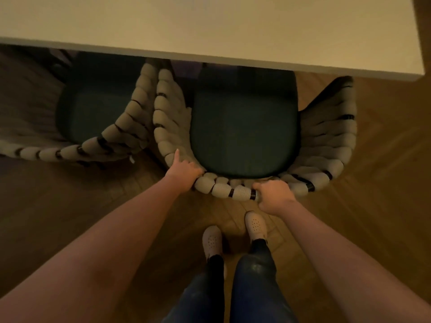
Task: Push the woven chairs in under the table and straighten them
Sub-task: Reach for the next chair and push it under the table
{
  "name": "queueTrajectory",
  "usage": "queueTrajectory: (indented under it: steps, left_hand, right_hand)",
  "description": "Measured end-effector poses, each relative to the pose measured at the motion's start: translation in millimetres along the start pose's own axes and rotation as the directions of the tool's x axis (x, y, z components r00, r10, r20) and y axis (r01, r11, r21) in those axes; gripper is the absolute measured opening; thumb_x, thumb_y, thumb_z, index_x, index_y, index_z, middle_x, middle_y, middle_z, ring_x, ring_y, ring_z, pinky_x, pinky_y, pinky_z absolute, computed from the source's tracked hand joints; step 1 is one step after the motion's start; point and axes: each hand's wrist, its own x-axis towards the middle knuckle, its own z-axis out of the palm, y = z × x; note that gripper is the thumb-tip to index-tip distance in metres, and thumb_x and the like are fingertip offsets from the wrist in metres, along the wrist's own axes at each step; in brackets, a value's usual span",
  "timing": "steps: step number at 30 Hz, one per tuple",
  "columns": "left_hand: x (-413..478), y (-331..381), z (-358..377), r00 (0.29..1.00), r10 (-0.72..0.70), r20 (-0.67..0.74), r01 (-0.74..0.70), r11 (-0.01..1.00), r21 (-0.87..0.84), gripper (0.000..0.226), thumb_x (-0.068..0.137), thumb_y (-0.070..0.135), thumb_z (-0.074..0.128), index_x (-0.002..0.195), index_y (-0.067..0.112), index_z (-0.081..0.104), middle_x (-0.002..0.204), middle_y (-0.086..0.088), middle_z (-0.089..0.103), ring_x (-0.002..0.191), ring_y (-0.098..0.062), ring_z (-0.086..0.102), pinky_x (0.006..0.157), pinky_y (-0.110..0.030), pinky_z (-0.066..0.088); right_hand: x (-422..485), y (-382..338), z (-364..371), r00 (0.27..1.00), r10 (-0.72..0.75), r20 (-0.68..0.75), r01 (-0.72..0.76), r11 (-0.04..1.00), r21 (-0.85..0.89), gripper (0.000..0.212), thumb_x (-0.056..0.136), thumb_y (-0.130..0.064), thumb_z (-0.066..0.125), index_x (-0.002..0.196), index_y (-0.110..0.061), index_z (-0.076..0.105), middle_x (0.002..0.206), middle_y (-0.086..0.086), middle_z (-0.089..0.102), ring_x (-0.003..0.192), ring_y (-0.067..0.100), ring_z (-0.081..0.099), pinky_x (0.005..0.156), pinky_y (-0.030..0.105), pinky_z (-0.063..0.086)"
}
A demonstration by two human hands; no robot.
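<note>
A woven chair [321,145] with a beige corded backrest and a dark green seat cushion stands right in front of me, its seat front tucked under the pale table [210,29]. My left hand [184,173] grips the left part of its curved back rim. My right hand [272,194] is closed around the rim a little right of centre. A second woven chair [130,127] stands to the left, its armrest touching the first chair's armrest, its seat partly under the table.
The table's near edge runs across the top, its corner at the upper right [419,75]. Herringbone wood floor [377,183] lies on both sides. My feet in light perforated shoes [255,224] stand just behind the chair.
</note>
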Motion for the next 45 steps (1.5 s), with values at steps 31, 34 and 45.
queueTrajectory:
  steps: [31,34,45]
  left_hand:
    - [31.3,16.7,-29.4,0.995,0.007,-0.100,-0.013,0.998,-0.056,0.037,0.095,0.019,0.053,0.129,0.035,0.055,0.107,0.008,0.065,0.114,-0.017,0.056,0.112,-0.059,-0.014]
    - [34.1,12.0,-32.3,0.995,0.015,-0.097,-0.021,0.998,-0.065,0.041,0.096,0.018,0.053,0.132,0.035,0.052,0.111,0.008,0.064,0.117,-0.017,0.055,0.113,-0.060,-0.012]
    - [44.4,26.2,-46.4,0.995,0.022,-0.099,-0.033,0.994,-0.108,0.041,0.093,0.019,0.057,0.130,0.036,0.054,0.113,0.008,0.064,0.118,-0.016,0.053,0.115,-0.055,-0.008]
  right_hand:
    - [-9.8,35.5,6.1,0.986,-0.085,-0.141,0.087,0.996,0.015,0.024,0.086,-0.028,0.055,0.109,-0.030,0.060,0.074,-0.011,0.049,0.076,0.017,0.062,0.061,0.026,0.037]
    - [-4.3,35.2,1.0,0.989,-0.099,-0.111,0.103,0.994,0.025,0.024,0.086,-0.027,0.055,0.110,-0.031,0.059,0.076,-0.011,0.051,0.076,0.015,0.060,0.062,0.027,0.040]
    - [-3.9,58.0,-13.6,0.992,-0.100,-0.078,0.101,0.995,0.001,0.031,0.088,-0.021,0.055,0.117,-0.031,0.059,0.078,-0.012,0.048,0.073,0.009,0.045,0.066,0.023,0.036]
